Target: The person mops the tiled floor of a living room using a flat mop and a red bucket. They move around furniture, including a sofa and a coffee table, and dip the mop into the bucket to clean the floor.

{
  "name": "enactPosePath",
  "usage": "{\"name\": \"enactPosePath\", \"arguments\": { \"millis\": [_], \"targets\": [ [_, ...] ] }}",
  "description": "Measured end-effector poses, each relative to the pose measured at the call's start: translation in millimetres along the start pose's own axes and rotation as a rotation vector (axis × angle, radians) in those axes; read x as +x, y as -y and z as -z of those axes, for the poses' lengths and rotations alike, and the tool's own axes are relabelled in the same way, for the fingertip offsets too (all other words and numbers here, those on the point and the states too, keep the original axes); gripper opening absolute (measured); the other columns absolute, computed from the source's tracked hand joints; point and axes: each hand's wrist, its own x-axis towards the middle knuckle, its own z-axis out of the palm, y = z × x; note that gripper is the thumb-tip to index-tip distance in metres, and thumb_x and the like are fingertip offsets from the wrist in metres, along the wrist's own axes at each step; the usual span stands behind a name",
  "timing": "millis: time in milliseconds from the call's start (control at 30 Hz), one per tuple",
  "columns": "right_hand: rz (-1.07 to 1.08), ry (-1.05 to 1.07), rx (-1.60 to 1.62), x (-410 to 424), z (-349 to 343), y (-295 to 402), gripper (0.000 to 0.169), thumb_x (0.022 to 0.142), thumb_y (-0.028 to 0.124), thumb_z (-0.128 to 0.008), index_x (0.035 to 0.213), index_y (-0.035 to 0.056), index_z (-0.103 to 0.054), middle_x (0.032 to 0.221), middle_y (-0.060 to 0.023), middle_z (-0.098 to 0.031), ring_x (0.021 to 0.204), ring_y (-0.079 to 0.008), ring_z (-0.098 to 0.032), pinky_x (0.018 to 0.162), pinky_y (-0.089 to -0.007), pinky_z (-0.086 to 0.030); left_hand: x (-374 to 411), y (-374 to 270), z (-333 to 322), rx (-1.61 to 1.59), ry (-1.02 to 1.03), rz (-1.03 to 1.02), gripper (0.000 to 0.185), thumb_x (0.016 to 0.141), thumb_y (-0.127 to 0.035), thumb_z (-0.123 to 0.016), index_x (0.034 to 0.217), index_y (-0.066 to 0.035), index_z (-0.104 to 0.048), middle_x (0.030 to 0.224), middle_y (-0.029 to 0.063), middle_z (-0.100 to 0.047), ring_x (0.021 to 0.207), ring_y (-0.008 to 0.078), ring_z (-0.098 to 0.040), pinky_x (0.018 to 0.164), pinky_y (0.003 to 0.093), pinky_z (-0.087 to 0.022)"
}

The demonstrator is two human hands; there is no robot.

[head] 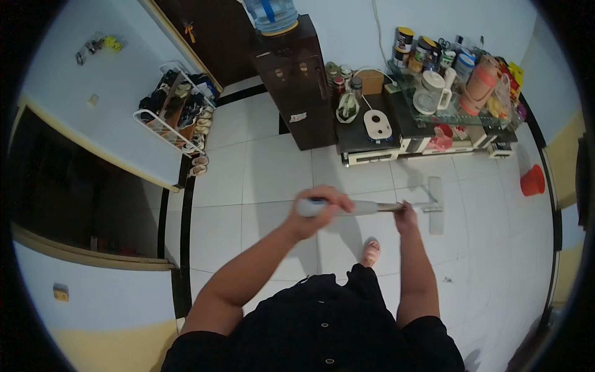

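Note:
A flat mop with a grey handle (365,207) runs across in front of me, from left to right. My left hand (320,209) is wrapped around the top end of the handle and looks slightly blurred. Further down, my right hand (406,217) grips the metal part of the pole. Beyond it, the pale rectangular mop head (435,205) rests on the white tiled floor (279,181), to the right of my pink slipper (371,251).
A dark water dispenser (297,88) and a low cabinet (372,156) crowded with jars and a pink thermos (479,88) line the wall. A shoe rack (172,111) stands left, beside a doorway (88,186). A red bucket (532,180) sits far right. Dark debris (447,280) dots the floor.

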Motion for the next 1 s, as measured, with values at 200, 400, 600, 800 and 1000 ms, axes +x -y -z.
{"name": "enactPosePath", "arguments": {
  "millis": [200,400,600,800,1000],
  "targets": [
    [-0.123,-0.278,-0.063,62,21,79,0.008,0.08,0.007,-0.051,0.079,-0.0005,-0.047,0.077,-0.0103,-0.054,0.07,-0.0219,-0.056,0.064,-0.0301,-0.052,59,22,-28,0.077,0.01,0.167,0.004,0.078,-0.002,-0.056,0.082,-0.003,-0.057,0.089,0.008,-0.062,0.093,0.0192,-0.057,0.083,0.0328,-0.043],
    [-0.436,-0.014,-0.146,-29,-130,-4,0.009,0.083,0.007,-0.053,0.08,0.0001,-0.047,0.078,-0.0096,-0.049,0.073,-0.0205,-0.053,0.071,-0.0297,-0.05,46,-79,58,0.137,-0.378,-0.043,0.017,0.076,-0.021,-0.06,0.072,-0.006,-0.053,0.071,0.0125,-0.061,0.069,0.0254,-0.062,0.083,0.0436,-0.044],
    [-0.715,0.062,-0.058,-101,-224,-85,0.011,0.086,0.005,-0.051,0.09,-0.0025,-0.044,0.088,-0.0113,-0.048,0.079,-0.0217,-0.052,0.078,-0.035,-0.049,44,-185,72,0.479,-0.546,-0.168,0.023,0.07,-0.027,-0.053,0.06,-0.011,-0.039,0.052,0.0067,-0.051,0.052,0.0192,-0.053,0.066,0.0327,-0.045],
    [-0.721,0.074,-0.181,-90,-242,-115,0.013,0.085,0.008,-0.052,0.087,-0.0023,-0.044,0.084,-0.0114,-0.05,0.077,-0.0229,-0.054,0.076,-0.0356,-0.049,24,-192,117,0.317,-0.531,-0.09,0.014,0.071,-0.016,-0.053,0.065,-0.006,-0.044,0.058,0.0101,-0.054,0.059,0.0221,-0.055,0.068,0.0357,-0.046],
    [-0.516,0.047,-0.148,-18,-197,-70,0.012,0.081,0.008,-0.054,0.083,-0.0031,-0.049,0.08,-0.0128,-0.055,0.076,-0.022,-0.056,0.075,-0.0325,-0.05,62,-116,149,0.112,-0.282,-0.003,0.006,0.075,-0.007,-0.056,0.075,-0.003,-0.053,0.074,0.0135,-0.06,0.073,0.0226,-0.06,0.072,0.0346,-0.048]
  ]
}}
